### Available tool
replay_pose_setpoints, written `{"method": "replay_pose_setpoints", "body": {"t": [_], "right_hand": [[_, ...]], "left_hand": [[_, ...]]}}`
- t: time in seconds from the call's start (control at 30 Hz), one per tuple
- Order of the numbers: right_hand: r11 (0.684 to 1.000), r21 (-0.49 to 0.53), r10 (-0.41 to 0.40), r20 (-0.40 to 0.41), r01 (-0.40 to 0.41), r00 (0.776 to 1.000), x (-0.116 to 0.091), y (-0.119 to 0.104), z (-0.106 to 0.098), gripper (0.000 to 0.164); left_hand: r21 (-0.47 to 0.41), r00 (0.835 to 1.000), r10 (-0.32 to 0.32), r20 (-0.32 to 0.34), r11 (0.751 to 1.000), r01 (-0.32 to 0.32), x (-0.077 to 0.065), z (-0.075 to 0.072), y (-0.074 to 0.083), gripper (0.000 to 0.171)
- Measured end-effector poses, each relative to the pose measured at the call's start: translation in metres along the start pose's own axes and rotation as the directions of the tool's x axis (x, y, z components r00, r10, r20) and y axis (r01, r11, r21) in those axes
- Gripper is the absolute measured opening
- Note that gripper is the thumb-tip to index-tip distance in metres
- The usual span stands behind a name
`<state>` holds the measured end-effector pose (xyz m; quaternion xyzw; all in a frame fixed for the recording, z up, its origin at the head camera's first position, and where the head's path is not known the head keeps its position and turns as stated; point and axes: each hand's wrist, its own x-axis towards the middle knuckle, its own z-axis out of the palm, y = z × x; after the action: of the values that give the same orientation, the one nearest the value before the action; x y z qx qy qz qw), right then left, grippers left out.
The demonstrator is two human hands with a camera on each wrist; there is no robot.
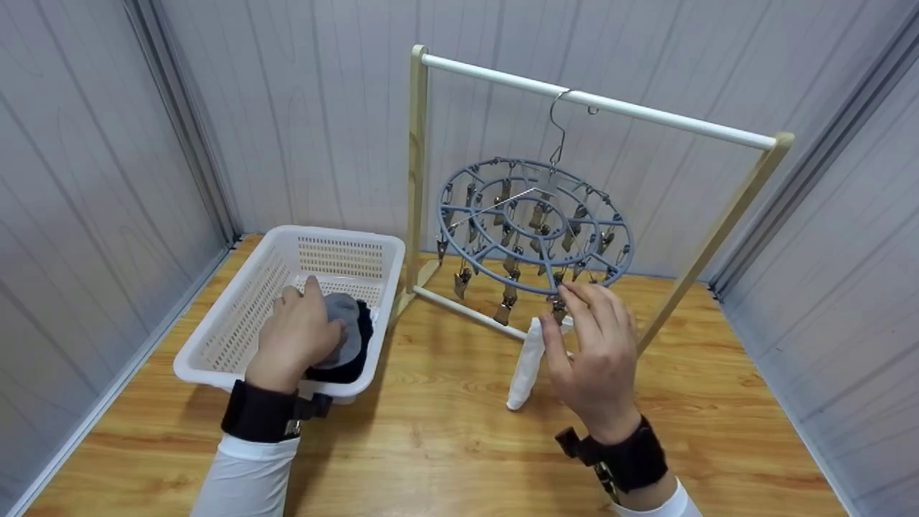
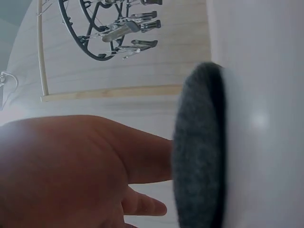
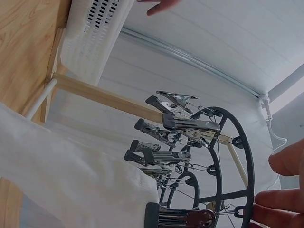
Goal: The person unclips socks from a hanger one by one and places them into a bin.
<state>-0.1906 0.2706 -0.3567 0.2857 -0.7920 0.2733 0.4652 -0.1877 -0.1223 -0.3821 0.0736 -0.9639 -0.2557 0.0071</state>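
Note:
My left hand (image 1: 296, 332) is inside the white plastic basket (image 1: 185, 362), its thumb beside a grey cloth item (image 1: 346, 337), perhaps a sock. A black cloth item (image 1: 367, 341) lies under the grey one. In the left wrist view the thumb tip meets the grey cloth (image 2: 198, 152), and no curled grip shows. My right hand (image 1: 599, 352) is at the near rim of the round clip hanger (image 1: 495, 271), thumb and fingers apart. A white sock (image 1: 526, 366) hangs there from a metal clip (image 3: 178, 217). Fingertips (image 3: 275, 199) lie at the hanger's rim.
A rack with a white top bar (image 1: 646, 115) and wooden posts (image 1: 418, 172) carries the hanger by its metal hook (image 1: 556, 122). Several other clips (image 1: 505, 310) dangle from the rings. Panelled walls (image 1: 344, 108) enclose the wooden tabletop (image 1: 431, 445).

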Motion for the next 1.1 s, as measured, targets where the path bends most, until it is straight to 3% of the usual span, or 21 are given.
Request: {"method": "replay_pose_setpoints", "body": {"t": [0.3,0.57,0.7,0.87,1.1], "right_hand": [[0.999,0.038,-0.028,0.009,0.028,1.0,0.001,0.0,-0.002,0.039],[0.983,0.11,-0.148,0.004,0.146,0.989,0.004,-0.003,-0.003,0.042],[0.972,0.14,-0.184,-0.029,0.187,0.982,0.007,-0.002,-0.005,0.044],[0.983,0.129,-0.119,-0.092,0.13,0.989,0.009,0.001,-0.006,0.041],[1.0,0.019,0.01,-0.063,-0.009,0.998,0.008,0.008,-0.008,0.041]], "left_hand": [[-0.028,0.991,0.114,-0.065,0.993,-0.116,-0.005,0.005,0.017,0.08],[-0.004,0.98,0.178,-0.093,0.984,-0.179,-0.01,0.01,0.03,0.069],[-0.022,0.963,0.236,-0.126,0.97,-0.241,-0.013,0.011,0.034,0.067],[-0.099,0.934,0.322,-0.155,0.936,-0.339,-0.016,0.012,0.041,0.062],[-0.234,0.913,0.401,-0.074,0.883,-0.407,-0.019,0.019,0.053,0.057]]}}
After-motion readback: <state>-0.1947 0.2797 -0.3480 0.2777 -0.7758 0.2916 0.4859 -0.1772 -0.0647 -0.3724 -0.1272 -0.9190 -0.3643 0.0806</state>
